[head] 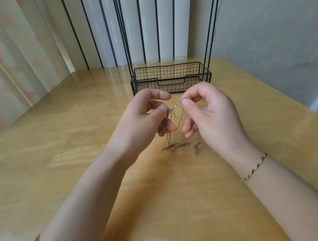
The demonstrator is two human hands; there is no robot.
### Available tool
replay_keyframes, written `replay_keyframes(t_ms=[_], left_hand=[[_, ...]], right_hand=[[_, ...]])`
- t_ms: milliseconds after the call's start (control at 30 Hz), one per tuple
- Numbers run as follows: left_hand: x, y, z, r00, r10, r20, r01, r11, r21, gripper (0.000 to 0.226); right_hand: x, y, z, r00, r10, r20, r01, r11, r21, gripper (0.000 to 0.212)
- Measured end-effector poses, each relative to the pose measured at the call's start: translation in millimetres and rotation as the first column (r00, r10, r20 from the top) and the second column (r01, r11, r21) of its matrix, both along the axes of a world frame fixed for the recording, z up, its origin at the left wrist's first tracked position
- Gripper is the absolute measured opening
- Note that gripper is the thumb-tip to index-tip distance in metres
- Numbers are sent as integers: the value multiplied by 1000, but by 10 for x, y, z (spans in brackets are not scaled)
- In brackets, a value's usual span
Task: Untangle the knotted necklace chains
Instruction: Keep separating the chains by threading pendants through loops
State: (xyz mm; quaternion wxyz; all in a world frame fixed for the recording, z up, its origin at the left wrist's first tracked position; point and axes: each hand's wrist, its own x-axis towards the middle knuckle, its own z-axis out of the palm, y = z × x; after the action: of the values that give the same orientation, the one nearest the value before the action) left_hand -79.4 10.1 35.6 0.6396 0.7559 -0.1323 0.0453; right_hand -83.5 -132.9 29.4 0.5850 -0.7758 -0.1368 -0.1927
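Observation:
Thin brownish necklace chains (178, 119) hang tangled between my two hands above the wooden table (65, 141). My left hand (142, 117) pinches the chains between thumb and fingers, and a small round pendant (162, 129) dangles beside its lower fingers. My right hand (210, 111) pinches a short taut stretch of chain at its thumb tip. The loose ends trail down and lie on the table below the hands.
A black wire basket (171, 78) with tall upright rods stands at the back of the table, just behind my hands. Curtains hang at the left and a plain wall rises at the right. The table's right edge runs diagonally past my right wrist.

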Motion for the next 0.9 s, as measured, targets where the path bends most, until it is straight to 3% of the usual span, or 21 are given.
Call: replay_keyframes(t_ms=[333, 567, 700, 900], left_hand=[[23, -49, 14, 996, 90, -27, -93, 980, -174, 18], [22, -46, -7, 995, 97, -24, -99, 983, -152, 20], [18, -53, 0, 996, 75, -38, -79, 988, -132, 20], [5, -84, 6, 995, 75, -70, -87, 980, -181, 18]], right_hand=[[38, 7, -41, 978, 64, -199, -65, 998, -1, 14], [17, -21, 6, 982, 66, -176, -66, 998, 7, 22], [2, -22, 49, 980, 75, -183, -61, 995, 77, 13], [14, -31, 18, 990, 46, -130, -44, 999, 22, 7]])
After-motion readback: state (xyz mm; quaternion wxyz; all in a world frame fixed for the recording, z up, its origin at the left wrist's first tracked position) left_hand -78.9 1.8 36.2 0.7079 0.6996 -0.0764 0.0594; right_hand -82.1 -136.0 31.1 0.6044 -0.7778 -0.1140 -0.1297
